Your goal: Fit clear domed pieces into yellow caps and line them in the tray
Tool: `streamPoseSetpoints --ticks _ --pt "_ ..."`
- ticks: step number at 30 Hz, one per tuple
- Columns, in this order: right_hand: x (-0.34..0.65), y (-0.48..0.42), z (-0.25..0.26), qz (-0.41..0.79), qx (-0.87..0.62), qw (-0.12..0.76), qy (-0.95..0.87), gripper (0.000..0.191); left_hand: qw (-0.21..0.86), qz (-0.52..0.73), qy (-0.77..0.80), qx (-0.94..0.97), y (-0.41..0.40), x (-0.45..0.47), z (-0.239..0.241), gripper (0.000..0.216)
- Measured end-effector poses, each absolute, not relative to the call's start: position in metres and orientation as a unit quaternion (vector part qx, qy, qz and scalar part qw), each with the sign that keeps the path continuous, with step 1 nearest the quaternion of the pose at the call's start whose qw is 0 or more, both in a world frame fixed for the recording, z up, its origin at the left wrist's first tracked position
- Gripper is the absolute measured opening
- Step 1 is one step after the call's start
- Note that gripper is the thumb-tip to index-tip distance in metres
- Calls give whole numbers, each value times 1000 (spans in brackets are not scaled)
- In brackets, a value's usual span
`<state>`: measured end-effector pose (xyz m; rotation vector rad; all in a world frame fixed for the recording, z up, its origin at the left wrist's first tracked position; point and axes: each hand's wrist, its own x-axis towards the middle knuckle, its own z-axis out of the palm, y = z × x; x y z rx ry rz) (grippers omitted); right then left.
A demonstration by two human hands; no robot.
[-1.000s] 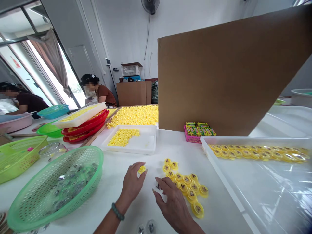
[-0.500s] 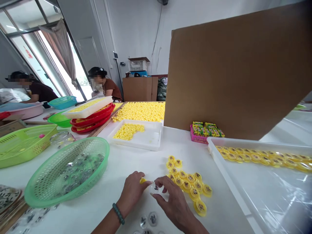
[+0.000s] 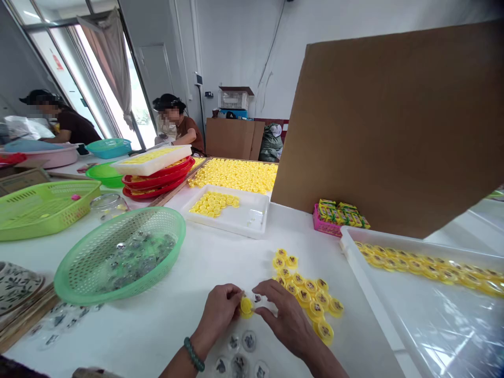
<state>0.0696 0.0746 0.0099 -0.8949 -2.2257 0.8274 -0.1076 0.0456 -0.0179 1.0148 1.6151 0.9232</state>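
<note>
Toward the desk's (image 3: 157, 336) left edge, a basket (image 3: 82, 262) holds clear pieces (image 3: 144, 257); left hand (image 3: 220, 311) pinches yellow cap (image 3: 247, 306), half-open right hand (image 3: 288, 317), clear disc (image 3: 258, 298).

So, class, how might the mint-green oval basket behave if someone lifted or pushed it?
The mint-green oval basket would probably feel light for its size, given its perforated walls. Its broad, low shape makes tipping unlikely. The loose-looking clear pieces inside may slide if it tilts.

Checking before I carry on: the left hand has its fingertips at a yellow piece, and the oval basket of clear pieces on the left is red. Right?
The colour is wrong: the head view shows the oval basket is green. It does hold clear pieces on the left, and the left hand has its fingertips at a yellow piece.
</note>
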Motion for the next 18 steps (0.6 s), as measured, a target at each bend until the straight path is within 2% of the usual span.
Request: streamPoseSetpoints --ticks 9,18 --pt "68 74 10 240 -313 267 -879 24 537 412 633 375 45 -103 -26 17" --pt "72 71 17 226 -363 163 -889 22 532 406 639 379 45 -101 -29 15"
